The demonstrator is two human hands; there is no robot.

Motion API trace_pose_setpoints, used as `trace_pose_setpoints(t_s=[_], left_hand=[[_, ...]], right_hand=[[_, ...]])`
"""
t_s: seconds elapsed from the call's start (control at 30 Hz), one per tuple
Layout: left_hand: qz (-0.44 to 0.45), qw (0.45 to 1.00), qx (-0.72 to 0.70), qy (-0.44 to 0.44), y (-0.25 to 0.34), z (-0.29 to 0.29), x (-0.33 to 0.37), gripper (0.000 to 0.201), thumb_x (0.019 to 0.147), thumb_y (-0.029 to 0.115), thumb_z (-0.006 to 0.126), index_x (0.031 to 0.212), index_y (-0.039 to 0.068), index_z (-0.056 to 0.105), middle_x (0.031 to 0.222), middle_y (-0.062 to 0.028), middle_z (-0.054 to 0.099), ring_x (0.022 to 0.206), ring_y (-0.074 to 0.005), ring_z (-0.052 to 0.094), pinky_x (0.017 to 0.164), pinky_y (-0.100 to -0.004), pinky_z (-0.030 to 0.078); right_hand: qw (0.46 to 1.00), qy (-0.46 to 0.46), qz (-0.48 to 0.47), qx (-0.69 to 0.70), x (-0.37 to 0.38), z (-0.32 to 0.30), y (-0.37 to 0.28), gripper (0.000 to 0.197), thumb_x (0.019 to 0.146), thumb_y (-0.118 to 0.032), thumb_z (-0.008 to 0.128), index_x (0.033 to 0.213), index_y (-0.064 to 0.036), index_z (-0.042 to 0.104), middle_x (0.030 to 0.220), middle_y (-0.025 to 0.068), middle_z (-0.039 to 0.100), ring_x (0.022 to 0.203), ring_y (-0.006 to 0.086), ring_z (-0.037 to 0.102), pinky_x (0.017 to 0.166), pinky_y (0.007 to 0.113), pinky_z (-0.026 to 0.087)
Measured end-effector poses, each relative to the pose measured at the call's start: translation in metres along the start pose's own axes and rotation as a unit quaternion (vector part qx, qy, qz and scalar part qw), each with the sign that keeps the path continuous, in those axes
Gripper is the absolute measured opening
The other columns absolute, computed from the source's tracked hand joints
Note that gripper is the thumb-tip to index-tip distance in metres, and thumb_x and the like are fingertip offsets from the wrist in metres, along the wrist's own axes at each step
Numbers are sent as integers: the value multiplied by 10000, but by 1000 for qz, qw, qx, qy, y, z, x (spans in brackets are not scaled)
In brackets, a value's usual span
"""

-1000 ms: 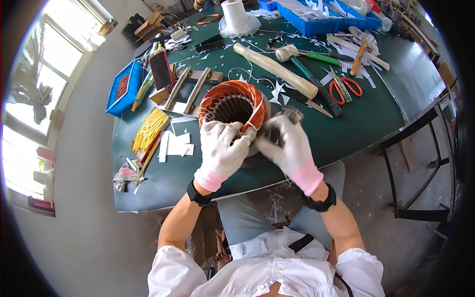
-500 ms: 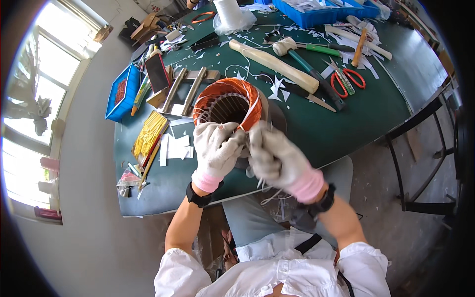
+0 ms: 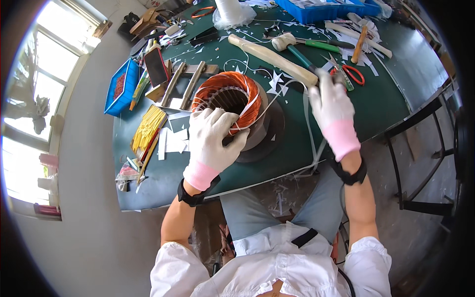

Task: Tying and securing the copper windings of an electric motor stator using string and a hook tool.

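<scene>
A motor stator with orange-red copper windings stands upright at the front of the green table. White cord is laced around its winding ring. My left hand, in a white glove with a pink cuff, is closed over the near rim, fingers inside the bore and thumb outside. Gloved likewise, my right hand is raised to the right of the stator, slightly blurred. The cord runs from the winding up to its closed fingers, and a loose length hangs below. Scissors with red handles lie just beyond it.
Beyond the stator lie a wooden stick, a mallet and a green-handled knife. At left are metal bars, a phone, yellow strips and a blue tray. A black metal frame stands at right.
My right hand has moved from the stator's near rim out to the right and away from me, drawing the cord along. My left hand has spread further over the rim.
</scene>
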State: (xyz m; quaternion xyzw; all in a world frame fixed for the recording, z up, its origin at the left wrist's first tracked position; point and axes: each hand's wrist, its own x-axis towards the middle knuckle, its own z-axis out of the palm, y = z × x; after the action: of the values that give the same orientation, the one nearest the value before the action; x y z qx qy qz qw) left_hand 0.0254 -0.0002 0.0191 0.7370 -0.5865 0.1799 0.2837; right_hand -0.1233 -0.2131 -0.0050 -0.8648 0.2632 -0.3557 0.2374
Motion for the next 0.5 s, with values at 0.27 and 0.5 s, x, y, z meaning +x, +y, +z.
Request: trace_pose_setpoints(t_s=[0.27, 0.5], left_hand=[[-10, 999, 19, -30, 0, -6, 6, 230, 683, 171, 760, 874, 75, 676, 790, -76, 650, 835, -282, 606, 834, -407, 449], [1, 987, -7, -162, -11, -16, 15, 303, 735, 270, 722, 952, 62, 694, 796, -126, 661, 909, -340, 624, 858, -449, 476]], right_hand=[[974, 63, -136, 168, -63, 29, -63, 488, 813, 66, 610, 1261, -125, 627, 907, 149, 672, 704, 323, 656, 632, 383, 546], [979, 56, -121, 156, -68, 73, -85, 658, 811, 58, 567, 1409, -194, 458, 1070, 201, 587, 758, 346, 648, 655, 440, 549]])
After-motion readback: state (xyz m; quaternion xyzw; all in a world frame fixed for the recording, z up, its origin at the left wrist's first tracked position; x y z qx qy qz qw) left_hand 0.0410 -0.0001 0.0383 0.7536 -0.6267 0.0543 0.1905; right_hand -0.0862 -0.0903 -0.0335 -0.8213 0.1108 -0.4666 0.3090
